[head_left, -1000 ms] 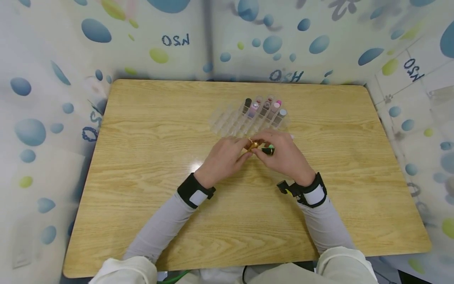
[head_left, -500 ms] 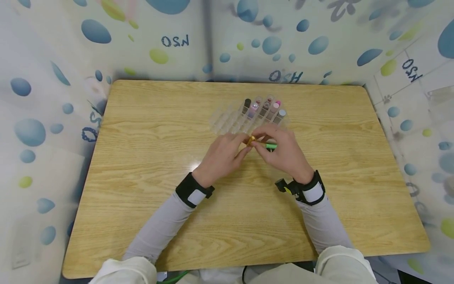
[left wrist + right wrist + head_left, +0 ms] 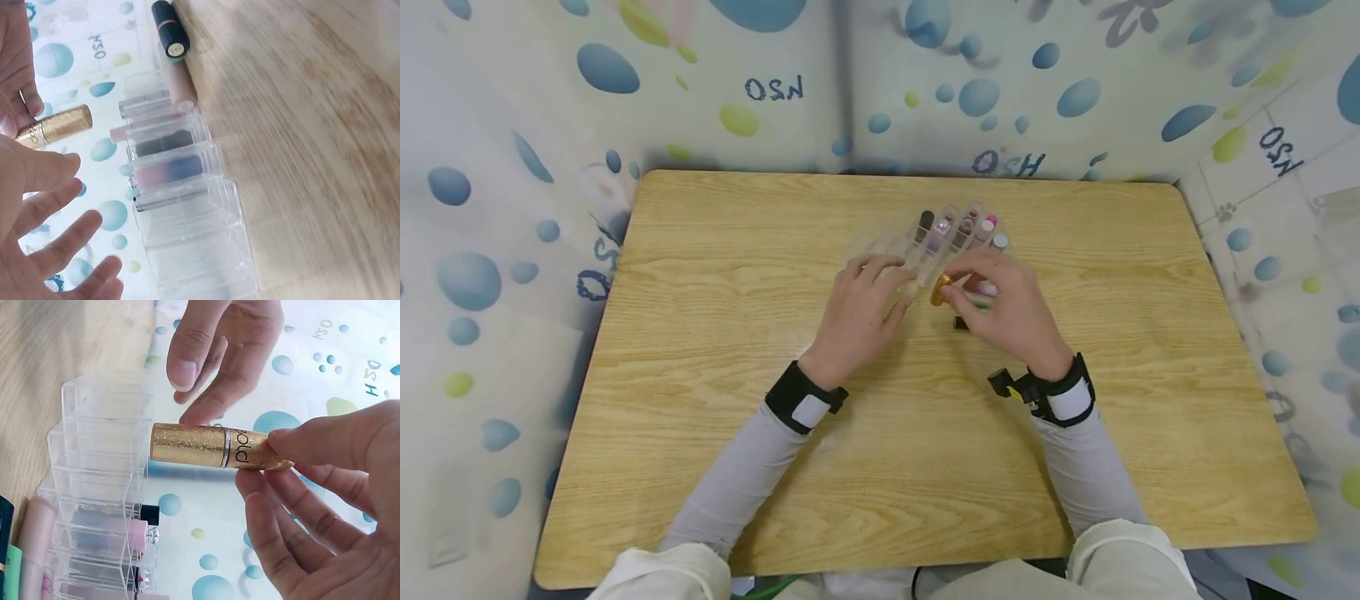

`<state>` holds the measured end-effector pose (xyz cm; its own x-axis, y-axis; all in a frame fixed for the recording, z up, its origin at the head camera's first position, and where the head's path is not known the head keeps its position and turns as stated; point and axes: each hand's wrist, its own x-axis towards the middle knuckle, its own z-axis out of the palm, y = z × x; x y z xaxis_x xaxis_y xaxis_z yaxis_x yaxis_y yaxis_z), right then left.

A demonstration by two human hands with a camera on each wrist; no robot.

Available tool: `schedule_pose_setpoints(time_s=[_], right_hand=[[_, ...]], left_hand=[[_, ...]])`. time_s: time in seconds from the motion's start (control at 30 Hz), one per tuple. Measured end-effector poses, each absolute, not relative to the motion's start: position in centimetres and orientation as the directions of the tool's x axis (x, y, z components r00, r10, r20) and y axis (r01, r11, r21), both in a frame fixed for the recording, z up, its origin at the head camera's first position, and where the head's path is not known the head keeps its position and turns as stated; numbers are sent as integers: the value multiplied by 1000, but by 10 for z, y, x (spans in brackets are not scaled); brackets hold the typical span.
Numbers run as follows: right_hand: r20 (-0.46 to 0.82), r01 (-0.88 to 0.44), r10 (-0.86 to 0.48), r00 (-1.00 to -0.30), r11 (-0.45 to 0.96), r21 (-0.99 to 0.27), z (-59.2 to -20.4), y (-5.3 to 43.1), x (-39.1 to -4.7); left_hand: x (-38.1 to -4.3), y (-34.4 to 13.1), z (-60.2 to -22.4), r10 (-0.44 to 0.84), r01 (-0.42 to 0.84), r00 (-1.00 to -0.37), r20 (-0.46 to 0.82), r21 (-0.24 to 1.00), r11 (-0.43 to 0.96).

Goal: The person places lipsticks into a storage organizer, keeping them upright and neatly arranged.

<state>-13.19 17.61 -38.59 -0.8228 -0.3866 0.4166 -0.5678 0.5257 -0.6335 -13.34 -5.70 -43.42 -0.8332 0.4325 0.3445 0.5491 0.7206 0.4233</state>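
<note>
Your right hand (image 3: 1011, 308) pinches a gold lipstick tube (image 3: 194, 445) near one end, thumb on one side and fingers on the other, and so holds it above the table (image 3: 775, 500). In the head view the tube lies at 9 o'clock from the middle of that hand, by the fingertips. In the right wrist view its free end points to 9 o'clock and its pinched end to 3. Your left hand (image 3: 857, 317) is spread, fingers loosely parted, and grips nothing; seen from the head, the tube lies near it, at almost 3 o'clock, slightly apart. The clear organizer (image 3: 194, 231), partly filled with lipsticks, stands at about 12 o'clock from the tube. A black tube (image 3: 172, 34) lies at 5 o'clock from it, partly covered by your right hand in the head view.
</note>
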Motion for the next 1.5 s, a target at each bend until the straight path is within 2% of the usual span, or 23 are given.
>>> schedule_pose_setpoints(time_s=[0.37, 0.83, 1.5], right_hand=[[474, -594, -359, -804, 519, -614, -386, 189, -152], [501, -598, -334, -799, 538, -594, -384, 192, -174], [497, -531, -218, -840, 523, -667, -407, 208, -211]], left_hand=[[-142, -69, -445, 350, 479, -870, 348, 426, 768], [-145, -73, -456, 341, 478, -867, 363, 411, 776], [-153, -68, -456, 388, 521, -844, 370, 393, 758]])
